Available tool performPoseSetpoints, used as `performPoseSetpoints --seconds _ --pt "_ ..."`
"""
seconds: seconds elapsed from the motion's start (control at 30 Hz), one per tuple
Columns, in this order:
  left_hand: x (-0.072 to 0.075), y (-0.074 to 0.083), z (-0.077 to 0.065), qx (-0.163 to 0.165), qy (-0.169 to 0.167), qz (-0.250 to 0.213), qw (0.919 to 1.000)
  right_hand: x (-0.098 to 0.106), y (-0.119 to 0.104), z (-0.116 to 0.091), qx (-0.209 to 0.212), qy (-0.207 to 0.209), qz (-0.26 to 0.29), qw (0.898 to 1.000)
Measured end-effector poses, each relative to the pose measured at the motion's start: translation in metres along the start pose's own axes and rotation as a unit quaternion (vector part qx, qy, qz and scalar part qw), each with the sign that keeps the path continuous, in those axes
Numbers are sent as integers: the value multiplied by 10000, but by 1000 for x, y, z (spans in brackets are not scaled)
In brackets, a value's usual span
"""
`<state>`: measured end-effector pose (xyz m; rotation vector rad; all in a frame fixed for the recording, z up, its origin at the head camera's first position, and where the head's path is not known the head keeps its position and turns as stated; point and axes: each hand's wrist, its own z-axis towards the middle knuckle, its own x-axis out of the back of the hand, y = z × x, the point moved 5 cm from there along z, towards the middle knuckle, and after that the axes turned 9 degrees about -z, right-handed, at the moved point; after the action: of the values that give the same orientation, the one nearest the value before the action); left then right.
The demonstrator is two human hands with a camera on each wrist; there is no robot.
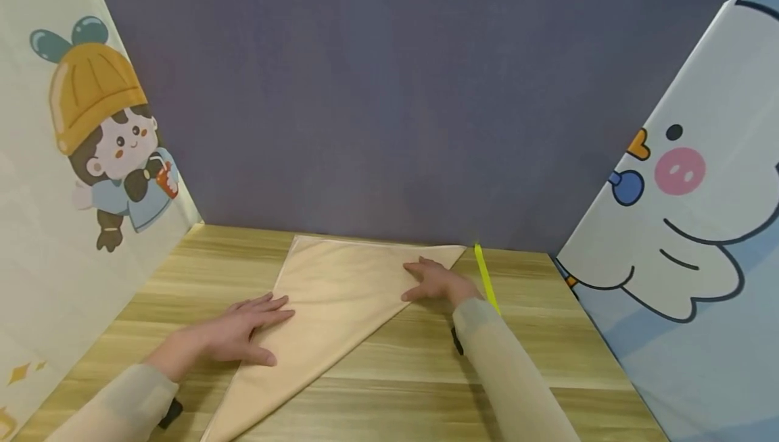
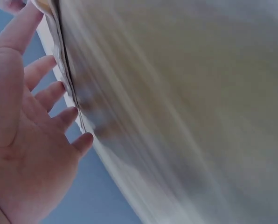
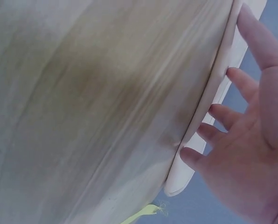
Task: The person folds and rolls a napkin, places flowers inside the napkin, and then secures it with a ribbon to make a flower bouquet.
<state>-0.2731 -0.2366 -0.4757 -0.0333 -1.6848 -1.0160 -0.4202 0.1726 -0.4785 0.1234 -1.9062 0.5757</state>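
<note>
Triangular beige cloth on tabletop

a wood-grained tabletop is bounded at the back by a plain grey-purple panel. a thin yellow strip is laid near the tabletop's back right, and its frayed end is shown in the right wrist view. the cream left wall is printed with a cartoon child in a yellow hat and with gold sparkles. the pale blue right wall is decorated with a white, pink-cheeked cartoon bird.
</note>
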Motion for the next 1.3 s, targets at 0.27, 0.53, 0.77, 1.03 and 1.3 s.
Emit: performPoseSetpoints --seconds 0.27,0.53,0.77,1.03,1.3 --pt "2 -3 -30 -68 150 108 9998 6 -34 -19 453 294 -337 9980" --pt "-2 -3 -52 -587 463 307 9967 -33 -132 -65 1964 133 -1270 9722" --pt "-11 1 -62 -533 352 323 9974 -66 -192 -100 2719 -402 -1786 9448" --pt "-12 0 -63 -646 398 212 9969 -97 -220 -111 2833 -688 -2660 9188" --pt "-10 -1 -61 -583 298 8 9979 -117 -258 -115 3335 -614 -3111 8878"
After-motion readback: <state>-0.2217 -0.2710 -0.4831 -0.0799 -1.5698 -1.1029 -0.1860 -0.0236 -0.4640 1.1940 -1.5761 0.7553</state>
